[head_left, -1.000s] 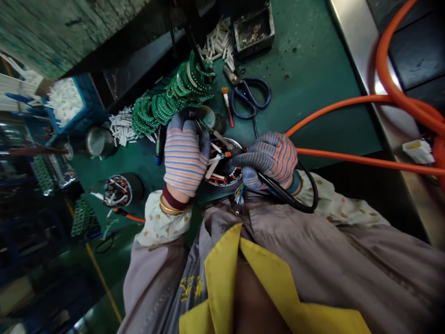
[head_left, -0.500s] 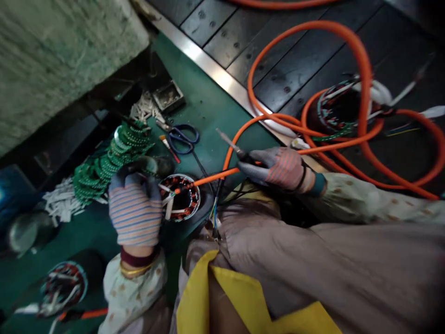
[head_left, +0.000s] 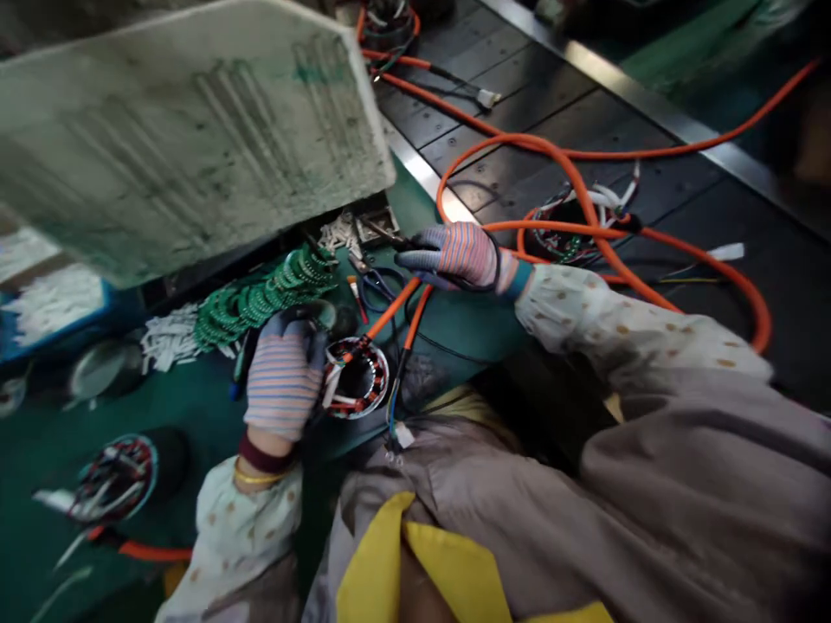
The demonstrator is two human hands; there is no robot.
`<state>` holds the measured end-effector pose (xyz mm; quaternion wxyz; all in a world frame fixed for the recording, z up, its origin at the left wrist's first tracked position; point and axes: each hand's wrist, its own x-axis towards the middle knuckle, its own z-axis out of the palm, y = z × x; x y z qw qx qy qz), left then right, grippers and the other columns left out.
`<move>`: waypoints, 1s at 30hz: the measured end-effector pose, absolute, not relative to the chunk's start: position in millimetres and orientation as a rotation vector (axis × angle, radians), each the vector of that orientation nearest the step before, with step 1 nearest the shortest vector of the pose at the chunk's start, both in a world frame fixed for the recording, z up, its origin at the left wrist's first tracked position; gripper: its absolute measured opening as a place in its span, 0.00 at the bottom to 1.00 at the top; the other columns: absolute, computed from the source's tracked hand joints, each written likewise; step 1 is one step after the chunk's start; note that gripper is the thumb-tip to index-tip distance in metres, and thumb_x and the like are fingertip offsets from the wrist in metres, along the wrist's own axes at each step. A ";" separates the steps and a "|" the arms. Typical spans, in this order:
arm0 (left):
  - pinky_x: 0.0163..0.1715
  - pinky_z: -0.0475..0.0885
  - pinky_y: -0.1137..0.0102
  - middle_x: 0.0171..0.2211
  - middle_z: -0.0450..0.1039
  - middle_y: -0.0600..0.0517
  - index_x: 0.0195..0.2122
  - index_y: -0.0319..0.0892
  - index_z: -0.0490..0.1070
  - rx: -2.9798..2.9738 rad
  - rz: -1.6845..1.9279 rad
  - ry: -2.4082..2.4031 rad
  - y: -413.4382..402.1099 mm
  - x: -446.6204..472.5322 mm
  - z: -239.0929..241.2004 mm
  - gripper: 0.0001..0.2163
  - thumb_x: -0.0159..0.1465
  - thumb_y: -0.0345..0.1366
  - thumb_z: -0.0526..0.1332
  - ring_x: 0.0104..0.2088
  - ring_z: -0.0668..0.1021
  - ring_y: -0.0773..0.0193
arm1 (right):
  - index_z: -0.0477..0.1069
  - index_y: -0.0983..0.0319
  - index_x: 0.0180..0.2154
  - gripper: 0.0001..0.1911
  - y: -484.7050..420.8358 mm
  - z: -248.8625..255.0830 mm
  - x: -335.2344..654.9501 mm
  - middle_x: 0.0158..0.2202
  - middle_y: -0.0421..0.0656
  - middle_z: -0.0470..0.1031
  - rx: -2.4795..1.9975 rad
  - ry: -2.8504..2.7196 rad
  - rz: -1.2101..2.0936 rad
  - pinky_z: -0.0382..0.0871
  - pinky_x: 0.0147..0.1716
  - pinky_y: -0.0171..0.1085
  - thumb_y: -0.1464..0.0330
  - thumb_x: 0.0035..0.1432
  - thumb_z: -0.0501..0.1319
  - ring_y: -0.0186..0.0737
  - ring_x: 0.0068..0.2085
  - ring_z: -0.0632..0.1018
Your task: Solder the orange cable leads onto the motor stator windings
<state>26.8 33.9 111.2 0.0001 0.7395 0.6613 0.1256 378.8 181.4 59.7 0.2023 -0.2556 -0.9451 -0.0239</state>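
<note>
My right hand (head_left: 458,255), in a striped grey-palmed glove, grips a soldering iron (head_left: 389,238) by its dark handle, thin metal tip pointing left. Its black cord loops past the wrist. My left hand (head_left: 280,376), gloved too, is curled at the left side of a motor stator (head_left: 382,381); what its fingers hold is hidden. A dark blue-tipped handle (head_left: 239,372) shows beside that hand. White sleeves and copper windings show inside the stator. An orange cable (head_left: 393,311) joins the stator's leads, and a cable end with thin coloured wires (head_left: 392,407) hangs beside it.
Green beaded strips (head_left: 266,298), white sleeves (head_left: 172,337), scissors (head_left: 383,285) and a brush (head_left: 357,298) lie beyond the hands. Another stator (head_left: 123,476) is at left. A slatted conveyor (head_left: 480,186) carries a stator (head_left: 564,225) and orange cable. A pale panel (head_left: 214,138) overhangs the bench.
The view has shifted, showing more of the panel and conveyor. My right hand has moved farther over the bench with the soldering iron, toward the scissors and sleeves. My left hand stays by the stator.
</note>
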 end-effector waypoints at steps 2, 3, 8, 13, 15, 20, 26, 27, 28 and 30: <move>0.65 0.84 0.44 0.57 0.83 0.35 0.50 0.46 0.79 2.327 0.419 2.037 31.8 23.4 107.4 0.12 0.83 0.45 0.59 0.59 0.87 0.35 | 0.85 0.58 0.67 0.24 148.2 58.2 359.3 0.53 0.48 0.86 -0.635 -2.488 0.123 0.74 0.44 0.39 0.59 0.90 0.53 0.43 0.47 0.85; 0.67 0.84 0.44 0.59 0.83 0.35 0.52 0.46 0.80 2.324 0.424 2.011 31.2 21.1 105.7 0.12 0.83 0.45 0.60 0.61 0.86 0.36 | 0.85 0.57 0.67 0.23 129.8 59.9 351.5 0.52 0.48 0.86 -0.633 -2.425 0.200 0.74 0.44 0.39 0.59 0.89 0.55 0.43 0.47 0.85; 0.72 0.82 0.48 0.66 0.82 0.39 0.58 0.46 0.83 2.312 0.489 1.749 37.3 3.4 99.6 0.10 0.84 0.42 0.65 0.66 0.84 0.41 | 0.88 0.57 0.60 0.21 80.5 82.6 323.0 0.50 0.50 0.87 -0.826 -2.222 0.369 0.80 0.48 0.47 0.59 0.87 0.58 0.51 0.47 0.86; 0.69 0.84 0.51 0.59 0.85 0.43 0.52 0.48 0.84 2.253 0.649 1.562 46.2 -8.8 93.0 0.08 0.84 0.44 0.69 0.61 0.87 0.44 | 0.91 0.54 0.58 0.19 75.4 76.6 293.4 0.50 0.53 0.88 -0.950 -2.265 0.344 0.82 0.51 0.55 0.58 0.84 0.61 0.57 0.49 0.85; 0.66 0.85 0.53 0.56 0.85 0.45 0.48 0.48 0.83 2.190 0.747 1.550 47.0 -8.6 90.0 0.08 0.84 0.44 0.71 0.58 0.87 0.46 | 0.91 0.53 0.59 0.21 69.9 65.8 283.9 0.49 0.52 0.88 -1.002 -2.245 0.310 0.81 0.48 0.54 0.57 0.83 0.60 0.58 0.48 0.84; 0.69 0.85 0.53 0.56 0.85 0.46 0.45 0.46 0.82 2.086 0.811 1.613 43.7 0.8 86.5 0.07 0.80 0.40 0.74 0.59 0.87 0.47 | 0.89 0.52 0.66 0.23 62.4 48.2 257.5 0.51 0.51 0.84 -1.121 -2.192 0.306 0.80 0.48 0.53 0.56 0.80 0.63 0.57 0.49 0.82; 0.69 0.86 0.50 0.57 0.85 0.45 0.45 0.48 0.80 1.996 0.872 1.646 39.0 12.3 86.5 0.07 0.80 0.38 0.75 0.59 0.87 0.46 | 0.85 0.52 0.71 0.26 69.4 48.1 239.7 0.61 0.53 0.79 -1.302 -2.170 0.379 0.81 0.62 0.61 0.57 0.79 0.65 0.63 0.61 0.80; 0.69 0.87 0.50 0.57 0.86 0.45 0.45 0.48 0.80 1.989 0.860 1.652 38.6 13.3 87.2 0.07 0.80 0.38 0.75 0.60 0.87 0.46 | 0.86 0.53 0.70 0.24 68.8 48.3 239.6 0.61 0.54 0.79 -1.316 -2.170 0.389 0.81 0.63 0.61 0.57 0.80 0.65 0.63 0.61 0.80; 0.69 0.87 0.50 0.57 0.86 0.45 0.45 0.48 0.80 1.985 0.844 1.658 38.4 14.1 88.0 0.07 0.80 0.38 0.75 0.60 0.87 0.46 | 0.87 0.54 0.68 0.24 67.9 48.2 239.8 0.60 0.54 0.79 -1.318 -2.164 0.386 0.81 0.63 0.62 0.58 0.81 0.63 0.63 0.60 0.81; 0.69 0.87 0.49 0.57 0.86 0.45 0.46 0.49 0.80 1.987 0.816 1.677 38.0 15.2 90.1 0.06 0.81 0.39 0.75 0.60 0.87 0.46 | 0.88 0.55 0.67 0.24 65.5 47.6 240.6 0.57 0.55 0.80 -1.289 -2.147 0.346 0.81 0.61 0.63 0.58 0.82 0.60 0.63 0.58 0.81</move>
